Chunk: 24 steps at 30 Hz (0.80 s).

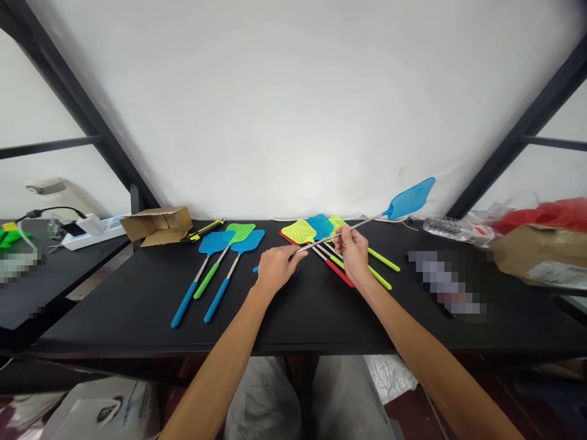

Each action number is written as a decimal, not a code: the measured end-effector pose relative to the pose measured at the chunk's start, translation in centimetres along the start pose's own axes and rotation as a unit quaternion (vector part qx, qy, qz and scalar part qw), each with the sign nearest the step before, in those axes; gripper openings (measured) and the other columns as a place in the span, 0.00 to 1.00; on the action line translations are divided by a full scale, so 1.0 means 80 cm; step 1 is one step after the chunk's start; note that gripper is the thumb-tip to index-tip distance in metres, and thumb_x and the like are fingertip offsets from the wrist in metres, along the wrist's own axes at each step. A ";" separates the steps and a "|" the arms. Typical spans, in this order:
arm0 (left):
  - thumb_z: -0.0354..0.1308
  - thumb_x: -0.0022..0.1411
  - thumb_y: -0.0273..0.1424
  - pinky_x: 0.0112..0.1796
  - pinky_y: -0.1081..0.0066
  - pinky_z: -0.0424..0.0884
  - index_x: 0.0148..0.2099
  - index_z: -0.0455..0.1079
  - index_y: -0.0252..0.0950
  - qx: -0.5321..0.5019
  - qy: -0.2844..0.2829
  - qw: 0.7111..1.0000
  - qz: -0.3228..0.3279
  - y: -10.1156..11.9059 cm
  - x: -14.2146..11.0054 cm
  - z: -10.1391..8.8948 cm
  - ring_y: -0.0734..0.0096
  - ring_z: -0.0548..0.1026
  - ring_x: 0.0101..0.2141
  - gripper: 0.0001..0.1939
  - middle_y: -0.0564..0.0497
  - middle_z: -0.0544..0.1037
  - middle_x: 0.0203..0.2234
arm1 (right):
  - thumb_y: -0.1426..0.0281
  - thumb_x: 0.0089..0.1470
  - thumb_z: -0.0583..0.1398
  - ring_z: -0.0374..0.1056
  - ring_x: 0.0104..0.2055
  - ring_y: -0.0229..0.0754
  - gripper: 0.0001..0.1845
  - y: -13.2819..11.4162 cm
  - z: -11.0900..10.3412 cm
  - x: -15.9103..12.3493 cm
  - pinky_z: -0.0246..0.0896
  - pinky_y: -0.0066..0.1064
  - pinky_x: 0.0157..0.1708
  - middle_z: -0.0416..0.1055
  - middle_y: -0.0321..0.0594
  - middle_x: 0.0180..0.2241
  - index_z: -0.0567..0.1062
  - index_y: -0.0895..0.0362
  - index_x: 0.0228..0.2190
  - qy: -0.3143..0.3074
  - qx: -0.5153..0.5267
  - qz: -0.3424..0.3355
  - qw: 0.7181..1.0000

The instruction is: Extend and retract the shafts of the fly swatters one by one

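A blue fly swatter point(409, 198) with a silver telescopic rod is held above the black table point(137, 305). My left hand point(275, 267) is closed around its blue handle end, of which only a tip shows. My right hand point(353, 247) pinches the metal rod further along. The swatter's blue head points up and to the right, off the table. Under my right hand lies a pile of swatters point(316, 232) with yellow, blue and green heads and red and yellow-green handles. To the left, three swatters point(220, 263) lie side by side, two blue and one green.
An open cardboard box point(158, 225) sits at the back left, with a power strip point(92, 229) on the neighbouring table. On the right lie a clear plastic bottle point(454, 229), a brown paper package point(541, 253) and a red bag point(550, 214). Black frame struts rise on both sides.
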<state>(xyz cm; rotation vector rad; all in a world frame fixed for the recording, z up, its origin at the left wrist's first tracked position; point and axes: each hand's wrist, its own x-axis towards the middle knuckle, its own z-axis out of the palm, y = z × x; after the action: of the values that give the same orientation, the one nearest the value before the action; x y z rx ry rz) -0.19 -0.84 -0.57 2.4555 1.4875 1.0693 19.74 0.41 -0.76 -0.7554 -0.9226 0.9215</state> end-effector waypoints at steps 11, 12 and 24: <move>0.50 0.69 0.46 0.35 0.73 0.63 0.46 0.78 0.42 -0.036 -0.008 0.999 0.009 0.005 0.000 0.000 0.67 0.78 0.36 0.20 0.48 0.82 0.36 | 0.52 0.53 0.63 0.59 0.22 0.32 0.20 0.006 0.022 -0.024 0.54 0.24 0.18 0.70 0.37 0.23 0.79 0.57 0.29 -0.145 -0.064 0.041 0.987; 0.50 0.69 0.46 0.35 0.73 0.63 0.46 0.78 0.42 -0.039 -0.007 0.999 0.006 0.005 0.001 0.000 0.68 0.77 0.35 0.20 0.48 0.82 0.35 | 0.52 0.52 0.63 0.59 0.22 0.32 0.20 0.004 0.022 -0.023 0.54 0.24 0.18 0.69 0.36 0.23 0.79 0.57 0.30 -0.148 -0.061 0.044 0.986; 0.46 0.69 0.49 0.32 0.74 0.60 0.42 0.79 0.40 -0.017 -0.031 0.999 -0.012 0.005 0.002 -0.007 0.71 0.74 0.28 0.24 0.50 0.80 0.28 | 0.51 0.50 0.65 0.51 0.19 0.29 0.22 -0.030 -0.005 0.011 0.49 0.25 0.18 0.57 0.28 0.20 0.78 0.57 0.35 0.026 0.081 0.009 0.996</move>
<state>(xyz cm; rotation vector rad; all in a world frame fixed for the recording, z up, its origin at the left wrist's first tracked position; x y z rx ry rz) -0.13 -1.07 0.10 2.4195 1.4642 0.9968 21.10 0.12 1.40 -0.6463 -0.7865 0.9771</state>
